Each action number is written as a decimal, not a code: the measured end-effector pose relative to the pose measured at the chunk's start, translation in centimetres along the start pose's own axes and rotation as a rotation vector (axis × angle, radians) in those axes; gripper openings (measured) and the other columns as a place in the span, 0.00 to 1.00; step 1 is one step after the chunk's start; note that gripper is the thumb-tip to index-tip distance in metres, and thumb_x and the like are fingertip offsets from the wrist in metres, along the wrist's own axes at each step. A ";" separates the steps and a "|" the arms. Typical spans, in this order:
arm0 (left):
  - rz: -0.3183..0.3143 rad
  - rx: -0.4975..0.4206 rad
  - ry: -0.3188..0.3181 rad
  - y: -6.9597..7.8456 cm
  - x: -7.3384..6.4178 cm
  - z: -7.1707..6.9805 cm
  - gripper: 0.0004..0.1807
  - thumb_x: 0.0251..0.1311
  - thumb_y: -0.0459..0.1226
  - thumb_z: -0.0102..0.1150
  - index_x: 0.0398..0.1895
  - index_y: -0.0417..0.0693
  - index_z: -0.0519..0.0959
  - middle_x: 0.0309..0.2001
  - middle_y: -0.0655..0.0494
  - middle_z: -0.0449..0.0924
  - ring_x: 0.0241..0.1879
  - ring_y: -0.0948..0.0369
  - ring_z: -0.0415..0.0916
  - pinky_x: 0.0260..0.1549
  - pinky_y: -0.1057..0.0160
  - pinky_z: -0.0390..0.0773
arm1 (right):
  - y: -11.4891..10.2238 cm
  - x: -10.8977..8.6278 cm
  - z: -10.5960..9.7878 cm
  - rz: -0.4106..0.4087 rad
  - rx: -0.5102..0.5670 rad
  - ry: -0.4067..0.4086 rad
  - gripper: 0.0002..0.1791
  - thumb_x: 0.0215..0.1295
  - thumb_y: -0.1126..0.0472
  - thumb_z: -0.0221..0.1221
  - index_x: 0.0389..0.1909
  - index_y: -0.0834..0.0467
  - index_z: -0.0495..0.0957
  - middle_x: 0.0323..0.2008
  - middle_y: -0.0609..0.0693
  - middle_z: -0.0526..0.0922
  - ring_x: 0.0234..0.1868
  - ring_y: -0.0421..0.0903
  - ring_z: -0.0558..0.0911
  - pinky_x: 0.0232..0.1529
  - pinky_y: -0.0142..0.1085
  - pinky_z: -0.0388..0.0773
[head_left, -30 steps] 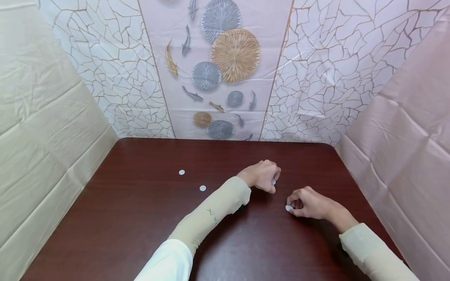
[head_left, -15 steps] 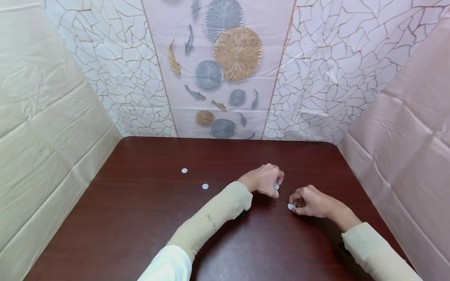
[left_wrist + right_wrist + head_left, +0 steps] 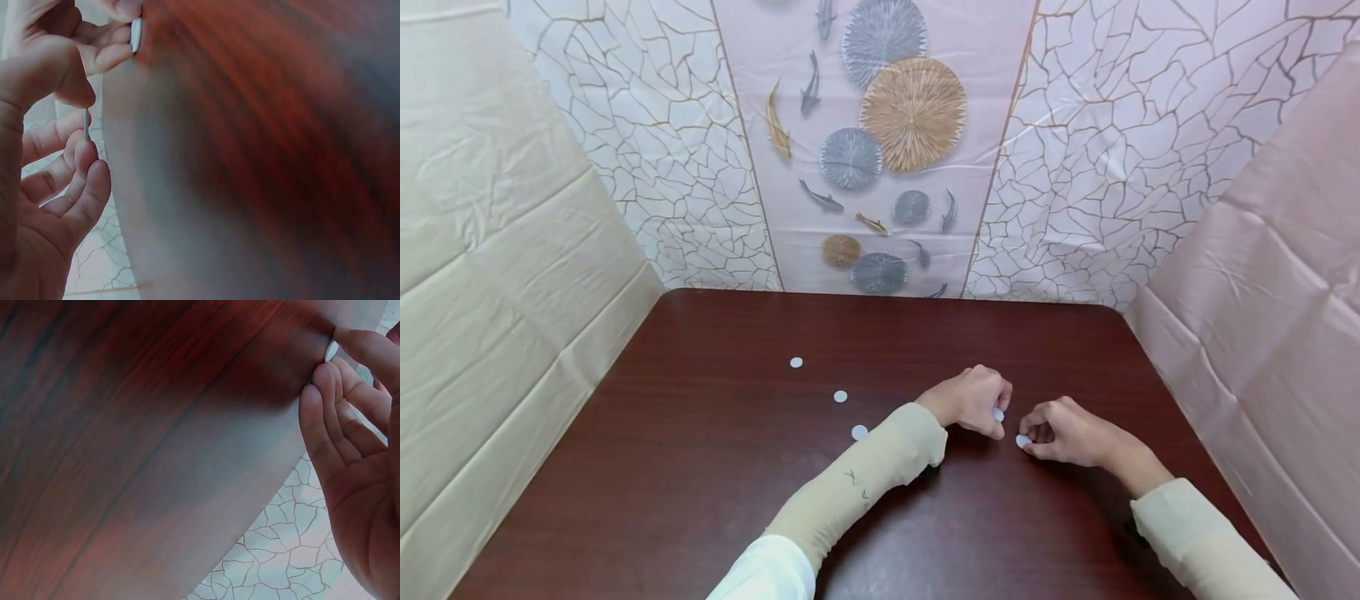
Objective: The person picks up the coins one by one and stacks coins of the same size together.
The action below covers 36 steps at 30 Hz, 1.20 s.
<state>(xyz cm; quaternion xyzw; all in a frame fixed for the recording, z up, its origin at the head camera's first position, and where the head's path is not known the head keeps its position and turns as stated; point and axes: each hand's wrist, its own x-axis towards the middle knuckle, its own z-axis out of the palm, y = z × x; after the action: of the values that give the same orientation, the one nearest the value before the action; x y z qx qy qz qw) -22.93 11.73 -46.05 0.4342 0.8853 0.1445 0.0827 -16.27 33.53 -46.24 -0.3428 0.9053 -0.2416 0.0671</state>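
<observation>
My left hand (image 3: 970, 402) pinches a thin white disc (image 3: 997, 414) between thumb and fingertips, right of the table's middle. In the left wrist view that disc (image 3: 86, 125) shows edge-on, held upright. Just to the right, my right hand (image 3: 1066, 433) grips a second white disc (image 3: 1023, 441) by its edge. The right wrist view has this disc (image 3: 331, 350) between thumb and fingers, close over the wood. A small gap separates the two hands. Three more white discs lie flat to the left: a far one (image 3: 796, 362), a middle one (image 3: 840, 397) and a near one (image 3: 860, 432) beside the left sleeve.
The dark red-brown wooden table (image 3: 700, 467) has rounded far corners. A patterned cloth (image 3: 917, 117) hangs behind it, and plain cloth walls (image 3: 497, 275) stand along both sides. My left forearm (image 3: 850, 483) crosses the table's middle.
My left hand has come nearer to me and slightly right with its disc, closing on the right hand. The near disc has come out from behind the left sleeve. My right hand barely moved.
</observation>
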 end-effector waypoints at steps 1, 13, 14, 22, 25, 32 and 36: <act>-0.004 0.000 -0.003 0.1 0.0 0.2 0.15 0.50 0.47 0.76 0.27 0.60 0.76 0.32 0.66 0.77 0.32 0.68 0.75 0.31 0.72 0.73 | 0.0 0.0 0.0 -0.003 0.001 0.003 0.03 0.61 0.66 0.72 0.34 0.56 0.87 0.28 0.40 0.86 0.29 0.29 0.81 0.30 0.30 0.83; -0.042 -0.028 -0.008 1.5 0.2 2.1 0.14 0.49 0.47 0.78 0.28 0.60 0.78 0.31 0.68 0.77 0.29 0.69 0.75 0.27 0.74 0.74 | -0.2 0.0 0.3 0.033 0.017 0.010 0.05 0.59 0.67 0.73 0.33 0.56 0.88 0.28 0.41 0.87 0.29 0.29 0.82 0.30 0.30 0.84; -0.050 -0.034 -0.009 1.6 0.2 2.3 0.15 0.49 0.47 0.78 0.28 0.60 0.78 0.31 0.68 0.77 0.28 0.70 0.76 0.27 0.74 0.74 | -0.3 0.0 0.3 0.038 0.022 0.008 0.05 0.59 0.67 0.73 0.34 0.57 0.88 0.28 0.41 0.88 0.29 0.29 0.82 0.30 0.30 0.83; -0.084 -0.006 0.011 2.2 0.4 3.0 0.17 0.48 0.51 0.79 0.27 0.61 0.77 0.30 0.70 0.76 0.29 0.69 0.75 0.27 0.74 0.73 | -0.4 0.1 0.4 0.075 0.020 0.009 0.05 0.59 0.66 0.74 0.35 0.56 0.88 0.29 0.41 0.87 0.30 0.29 0.82 0.31 0.29 0.83; -0.083 0.009 0.018 2.4 0.4 3.0 0.17 0.47 0.51 0.79 0.26 0.61 0.77 0.30 0.70 0.76 0.29 0.70 0.75 0.28 0.74 0.73 | -0.4 0.1 0.4 0.075 0.010 0.014 0.06 0.58 0.65 0.74 0.35 0.56 0.88 0.29 0.41 0.87 0.30 0.29 0.81 0.31 0.30 0.83; -0.081 -0.001 0.034 2.7 0.4 3.1 0.18 0.49 0.50 0.79 0.24 0.60 0.76 0.29 0.69 0.75 0.29 0.70 0.74 0.28 0.74 0.72 | -0.3 0.0 0.3 0.075 -0.008 0.036 0.08 0.55 0.68 0.74 0.34 0.56 0.88 0.28 0.40 0.87 0.29 0.28 0.81 0.30 0.30 0.83; -0.081 -0.011 0.049 2.9 0.3 3.2 0.18 0.50 0.50 0.79 0.24 0.59 0.75 0.28 0.68 0.75 0.29 0.70 0.73 0.27 0.74 0.71 | -0.3 0.0 0.2 0.079 -0.013 0.043 0.08 0.54 0.69 0.73 0.34 0.56 0.88 0.28 0.41 0.88 0.30 0.28 0.81 0.31 0.31 0.84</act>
<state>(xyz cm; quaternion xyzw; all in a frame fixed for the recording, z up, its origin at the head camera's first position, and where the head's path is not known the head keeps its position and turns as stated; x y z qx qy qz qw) -20.11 14.26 -48.09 0.3941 0.9030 0.1565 0.0688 -15.99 33.24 -46.30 -0.3018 0.9210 -0.2400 0.0549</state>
